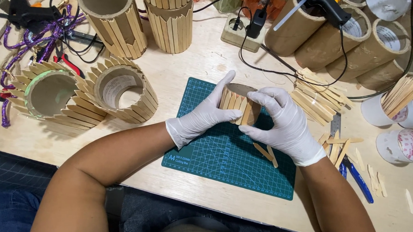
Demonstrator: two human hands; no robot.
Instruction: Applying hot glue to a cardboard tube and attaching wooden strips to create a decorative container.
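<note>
head view, stick-clad tube point(238, 103) between left hand point(205, 115), right hand point(280, 124)

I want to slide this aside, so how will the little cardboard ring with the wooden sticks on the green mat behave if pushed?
The cardboard ring is hollow, so probably light. Lying partly on its side between the left hand and right hand, it could roll on the green mat. Only part is clad with sticks, which may pop off under pressure.

Pale plywood table point(204, 69) carrying green cutting mat point(223, 154), stick-clad cardboard tubes point(124, 91), power strip point(240, 34), tape rolls point(402, 145), loose craft sticks point(318, 100).
</note>
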